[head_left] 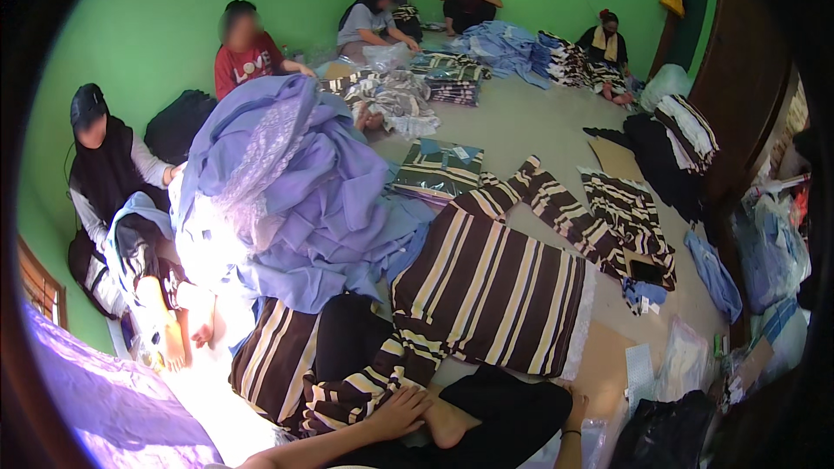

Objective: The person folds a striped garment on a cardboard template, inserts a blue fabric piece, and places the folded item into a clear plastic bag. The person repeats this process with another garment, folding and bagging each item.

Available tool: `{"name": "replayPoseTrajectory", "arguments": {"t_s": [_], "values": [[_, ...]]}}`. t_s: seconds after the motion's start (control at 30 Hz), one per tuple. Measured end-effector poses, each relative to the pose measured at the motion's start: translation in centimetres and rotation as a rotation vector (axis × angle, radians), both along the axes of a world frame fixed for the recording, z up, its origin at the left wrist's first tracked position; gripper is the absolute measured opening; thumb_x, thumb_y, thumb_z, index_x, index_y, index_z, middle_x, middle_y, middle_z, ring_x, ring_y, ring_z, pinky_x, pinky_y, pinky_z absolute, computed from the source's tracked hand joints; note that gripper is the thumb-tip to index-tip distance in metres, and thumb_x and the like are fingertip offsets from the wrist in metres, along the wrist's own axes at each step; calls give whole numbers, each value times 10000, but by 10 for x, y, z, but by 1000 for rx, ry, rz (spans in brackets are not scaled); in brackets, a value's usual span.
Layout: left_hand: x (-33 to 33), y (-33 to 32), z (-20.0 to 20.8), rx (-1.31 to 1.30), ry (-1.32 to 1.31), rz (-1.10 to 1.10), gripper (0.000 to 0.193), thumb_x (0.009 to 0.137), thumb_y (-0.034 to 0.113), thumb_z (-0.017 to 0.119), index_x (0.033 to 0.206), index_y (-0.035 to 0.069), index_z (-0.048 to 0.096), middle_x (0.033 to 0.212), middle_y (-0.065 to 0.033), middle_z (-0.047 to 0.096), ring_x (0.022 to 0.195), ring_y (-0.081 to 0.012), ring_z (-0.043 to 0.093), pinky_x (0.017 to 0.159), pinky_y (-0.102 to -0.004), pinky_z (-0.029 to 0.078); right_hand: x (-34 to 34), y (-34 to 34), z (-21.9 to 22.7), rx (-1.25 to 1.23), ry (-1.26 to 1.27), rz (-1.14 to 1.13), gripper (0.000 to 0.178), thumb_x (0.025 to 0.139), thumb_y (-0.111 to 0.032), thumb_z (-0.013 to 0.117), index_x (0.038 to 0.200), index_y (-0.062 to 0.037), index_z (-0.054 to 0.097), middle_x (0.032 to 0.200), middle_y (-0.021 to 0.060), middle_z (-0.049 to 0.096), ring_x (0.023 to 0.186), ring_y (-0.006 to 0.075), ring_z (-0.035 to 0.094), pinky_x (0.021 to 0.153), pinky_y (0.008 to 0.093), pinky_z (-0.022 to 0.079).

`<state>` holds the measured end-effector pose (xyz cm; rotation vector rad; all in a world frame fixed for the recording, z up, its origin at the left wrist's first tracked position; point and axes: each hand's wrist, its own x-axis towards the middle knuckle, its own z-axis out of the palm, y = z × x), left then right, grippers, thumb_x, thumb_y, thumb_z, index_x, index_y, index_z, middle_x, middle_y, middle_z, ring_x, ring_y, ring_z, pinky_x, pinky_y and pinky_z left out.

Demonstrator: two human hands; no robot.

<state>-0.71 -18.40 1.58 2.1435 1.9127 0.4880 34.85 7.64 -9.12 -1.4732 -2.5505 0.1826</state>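
Note:
My left hand (398,414) lies flat over my bare foot (452,424), its fingers stretched out beside a striped sleeve. At my right knee, in black trousers (512,408), is my right hand (574,410), with a dark band at the wrist; its fingers are too small to make out. Spread on the floor before me is a brown, cream and black striped shirt (495,282) with a white lace hem (580,321). Another striped garment (276,360) lies at my left, partly under black cloth (347,336).
A large heap of lilac-blue cloth (304,174) rises at the left, beside a seated person (113,156). Packed striped garments (437,169) lie beyond the shirt. Cardboard (604,356) and plastic bags (686,360) are at the right. Several more people sit along the green walls.

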Motion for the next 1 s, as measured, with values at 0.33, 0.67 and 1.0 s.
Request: {"name": "replayPoseTrajectory", "arguments": {"t_s": [0.33, 0.67, 1.0], "values": [[-3, 1, -22, -26, 54, -36, 513, 804, 287, 488, 1251, 89, 334, 1218, -122, 396, 1171, -284, 334, 984, -441, 227, 19, 0, 26, 115, -217, 92, 252, 726, -211, 563, 950, -96, 580, 908, 89, 582, 932, 236, 503, 960, 479, 221], [13, 61, 32, -259, -622, -35, 344, 837, 226, 463, 1131, 48, 457, 1074, -147, 503, 1026, -270, 468, 880, -389, 358, 24, -4, 61, 136, 338, -95, 201, 752, -195, 566, 865, -31, 592, 831, 138, 577, 829, 287, 517, 798, 406, 364], [195, 253, -6, -498, -1240, -130, 309, 810, 317, 502, 1030, 100, 499, 792, -43, 544, 709, -164, 530, 655, -283, 445, 21, -27, 117, 468, 231, -275, 164, 767, -169, 560, 787, -12, 602, 737, 152, 565, 704, 324, 484, 714, 412, 373]]}}
